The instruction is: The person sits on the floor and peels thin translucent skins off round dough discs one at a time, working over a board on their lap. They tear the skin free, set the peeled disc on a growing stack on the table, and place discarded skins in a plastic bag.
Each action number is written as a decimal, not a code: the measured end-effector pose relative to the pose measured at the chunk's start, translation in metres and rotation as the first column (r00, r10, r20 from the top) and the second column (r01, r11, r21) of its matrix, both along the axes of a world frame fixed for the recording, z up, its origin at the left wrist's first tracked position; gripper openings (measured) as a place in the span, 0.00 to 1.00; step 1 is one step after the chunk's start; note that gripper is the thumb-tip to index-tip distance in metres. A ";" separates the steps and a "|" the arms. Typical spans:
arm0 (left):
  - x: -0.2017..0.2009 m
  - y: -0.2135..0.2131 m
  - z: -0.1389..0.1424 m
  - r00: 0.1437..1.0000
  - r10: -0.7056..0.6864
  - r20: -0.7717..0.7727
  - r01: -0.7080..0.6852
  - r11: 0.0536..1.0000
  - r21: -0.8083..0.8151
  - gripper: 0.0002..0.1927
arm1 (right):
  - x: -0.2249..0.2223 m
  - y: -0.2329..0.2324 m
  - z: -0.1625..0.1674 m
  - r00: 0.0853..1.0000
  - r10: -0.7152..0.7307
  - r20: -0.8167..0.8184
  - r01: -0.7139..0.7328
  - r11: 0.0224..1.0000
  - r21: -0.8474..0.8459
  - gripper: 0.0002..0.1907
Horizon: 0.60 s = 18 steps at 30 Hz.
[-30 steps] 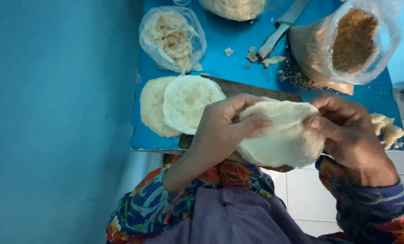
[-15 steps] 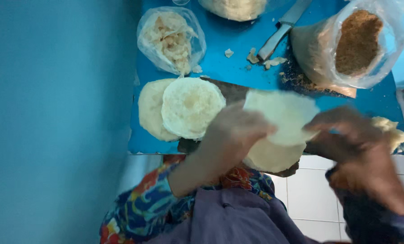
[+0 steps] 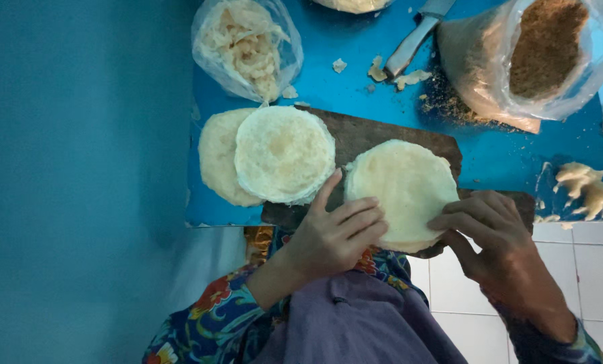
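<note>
A pale round flatbread wrapper (image 3: pixel 402 185) lies flat on a dark wooden board (image 3: pixel 372 135). My left hand (image 3: pixel 335 236) rests with spread fingers on its near left edge. My right hand (image 3: pixel 493 232) presses its fingertips on the near right edge. Neither hand grips anything. Two more round wrappers (image 3: pixel 284 154) lie overlapped at the board's left end, on the blue table (image 3: pixel 510 152).
A clear bag of pale shredded filling (image 3: pixel 247 40) sits at the back left. A large bag of brown crumbs (image 3: pixel 544 47) stands at the back right, with a knife (image 3: pixel 416 37) beside it. Pale scraps (image 3: pixel 584 189) lie at the right. A white tiled floor (image 3: pixel 584 283) shows below.
The wrapper was held up in both hands a second ago. It has since been laid flat on the board, and both hands now rest on its near edge.
</note>
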<state>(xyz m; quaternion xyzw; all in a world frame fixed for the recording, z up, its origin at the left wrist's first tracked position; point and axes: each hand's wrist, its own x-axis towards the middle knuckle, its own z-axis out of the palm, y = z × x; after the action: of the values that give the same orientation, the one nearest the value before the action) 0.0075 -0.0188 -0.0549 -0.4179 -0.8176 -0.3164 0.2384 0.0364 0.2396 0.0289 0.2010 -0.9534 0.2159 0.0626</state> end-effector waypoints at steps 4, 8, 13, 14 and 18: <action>0.002 0.000 0.000 0.999 -0.045 -0.015 0.045 0.999 0.005 0.08 | -0.001 0.001 -0.005 0.999 0.013 -0.039 -0.012 1.000 0.016 0.14; 0.003 0.002 -0.001 0.999 -0.048 0.008 0.048 0.999 0.005 0.12 | 0.002 0.003 0.002 1.000 0.011 0.006 -0.011 0.996 0.092 0.13; 0.006 -0.004 -0.006 0.996 -0.093 0.004 0.093 0.996 0.002 0.21 | 0.009 -0.004 0.014 0.995 0.022 -0.099 -0.016 0.998 0.063 0.15; 0.004 -0.008 -0.006 0.999 -0.028 -0.021 0.029 0.999 0.026 0.17 | 0.008 -0.008 0.012 0.995 0.068 -0.079 -0.065 0.997 0.035 0.15; -0.030 -0.050 -0.001 0.915 0.402 0.021 -0.401 0.915 -0.047 0.19 | 0.000 -0.021 -0.003 0.980 0.197 -0.031 -0.198 0.979 -0.046 0.16</action>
<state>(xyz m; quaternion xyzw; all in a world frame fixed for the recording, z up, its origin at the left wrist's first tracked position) -0.0222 -0.0688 -0.0559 -0.2414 -0.8959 -0.2497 0.2772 0.0365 0.2186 0.0259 0.2960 -0.9223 0.2415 0.0583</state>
